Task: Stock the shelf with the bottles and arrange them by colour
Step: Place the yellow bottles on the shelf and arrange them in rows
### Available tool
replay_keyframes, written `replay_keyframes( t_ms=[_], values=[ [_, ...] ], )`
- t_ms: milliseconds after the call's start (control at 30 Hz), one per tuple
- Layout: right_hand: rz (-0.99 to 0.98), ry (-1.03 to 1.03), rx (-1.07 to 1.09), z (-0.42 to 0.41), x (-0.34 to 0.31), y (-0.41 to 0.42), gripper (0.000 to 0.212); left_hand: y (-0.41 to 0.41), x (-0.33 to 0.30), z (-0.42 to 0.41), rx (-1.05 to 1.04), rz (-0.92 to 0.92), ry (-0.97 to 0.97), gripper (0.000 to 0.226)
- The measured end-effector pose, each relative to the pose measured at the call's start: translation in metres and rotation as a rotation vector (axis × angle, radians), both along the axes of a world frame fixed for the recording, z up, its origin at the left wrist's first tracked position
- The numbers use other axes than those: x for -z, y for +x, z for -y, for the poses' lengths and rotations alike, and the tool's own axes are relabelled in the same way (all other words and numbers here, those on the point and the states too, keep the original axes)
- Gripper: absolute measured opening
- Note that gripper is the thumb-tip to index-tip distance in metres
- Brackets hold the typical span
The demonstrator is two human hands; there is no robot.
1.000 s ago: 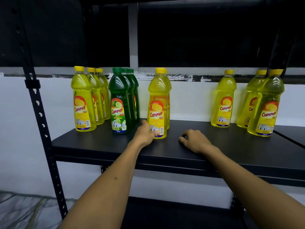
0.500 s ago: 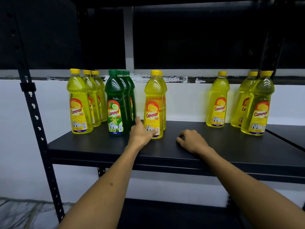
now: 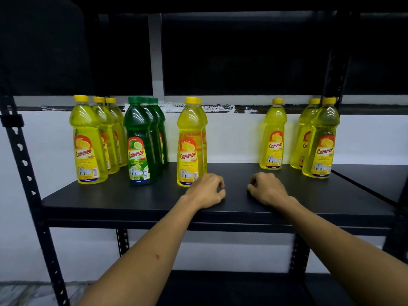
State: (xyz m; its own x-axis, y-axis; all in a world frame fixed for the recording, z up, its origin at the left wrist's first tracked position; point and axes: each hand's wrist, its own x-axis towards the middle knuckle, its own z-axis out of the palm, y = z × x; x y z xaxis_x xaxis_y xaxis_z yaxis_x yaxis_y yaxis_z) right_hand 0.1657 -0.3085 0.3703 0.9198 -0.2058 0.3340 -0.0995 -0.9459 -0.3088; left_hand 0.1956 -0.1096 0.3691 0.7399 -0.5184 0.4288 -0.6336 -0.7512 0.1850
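On the black shelf board (image 3: 132,198) stand rows of bottles. At the left is a row of three yellow bottles (image 3: 87,142), then a row of three green bottles (image 3: 139,144), then two yellow bottles (image 3: 189,144) one behind the other. Further right a single yellow bottle (image 3: 273,138) stands near the wall, and two more yellow bottles (image 3: 320,142) stand at the far right. My left hand (image 3: 206,191) rests on the board with curled fingers, just right of the middle yellow bottle's base. My right hand (image 3: 268,189) lies curled on the board, holding nothing.
A black perforated upright (image 3: 24,164) frames the shelf at the left, another upright (image 3: 337,62) at the right. A second shelf board (image 3: 375,180) adjoins at the right. A lower shelf (image 3: 231,288) sits beneath. The white wall lies behind the bottles.
My left hand has come off the middle yellow bottle's base, moved right and curled on the board. The right hand has stayed put.
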Motion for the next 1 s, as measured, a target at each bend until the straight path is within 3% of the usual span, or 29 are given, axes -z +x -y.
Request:
replay_keyframes(
  t_ms=[233, 433, 667, 1000],
  values=[
    [0.207, 0.457, 0.053, 0.056, 0.006, 0.041, 0.024, 0.044, 0.007, 0.045, -0.034, -0.100, 0.030, 0.027],
    [0.299, 0.717, 0.122, 0.087, 0.005, 0.089, 0.064, 0.094, 0.010, 0.069, -0.079, -0.137, 0.050, 0.037],
    [0.349, 0.723, 0.085, 0.113, 0.001, 0.139, 0.084, 0.137, 0.012, 0.078, -0.115, -0.185, 0.045, 0.046],
    [0.247, 0.490, -0.024, 0.107, 0.002, 0.150, 0.083, 0.142, 0.014, 0.074, -0.197, -0.237, 0.015, 0.052]
  ],
)
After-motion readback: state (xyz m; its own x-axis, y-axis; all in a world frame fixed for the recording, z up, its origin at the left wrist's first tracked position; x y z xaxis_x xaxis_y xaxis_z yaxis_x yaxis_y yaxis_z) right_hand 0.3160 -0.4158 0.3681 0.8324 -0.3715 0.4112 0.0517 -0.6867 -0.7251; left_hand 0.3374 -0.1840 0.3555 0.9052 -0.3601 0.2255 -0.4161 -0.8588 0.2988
